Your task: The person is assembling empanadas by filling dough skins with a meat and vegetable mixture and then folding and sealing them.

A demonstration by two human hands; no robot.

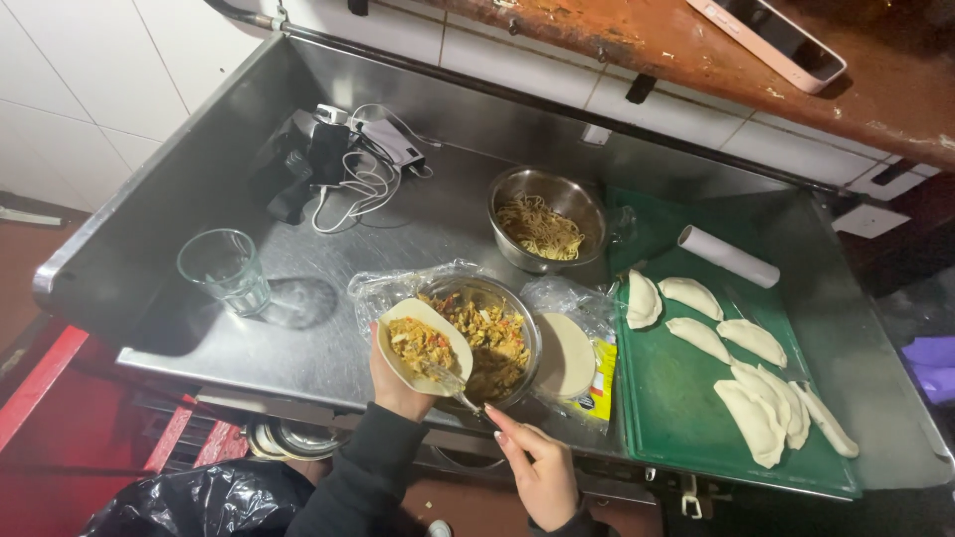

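Observation:
My left hand (391, 384) holds a round pale dough wrapper (423, 341) cupped in its palm, with a heap of chopped yellow filling on it. My right hand (538, 467) grips a metal spoon (455, 389) whose tip rests on the filling in the wrapper. Just behind the wrapper sits a steel bowl of mixed filling (494, 333). A stack of flat dough rounds (564, 355) lies on an open plastic packet to the right of that bowl.
Several folded half-moon dumplings (753, 393) and a white rolling pin (729, 257) lie on a green cutting board (676, 418). A steel bowl of noodles (545, 222), an empty glass (225, 269) and tangled chargers (343, 159) stand on the steel counter (199, 298). A black bag (189, 500) sits below.

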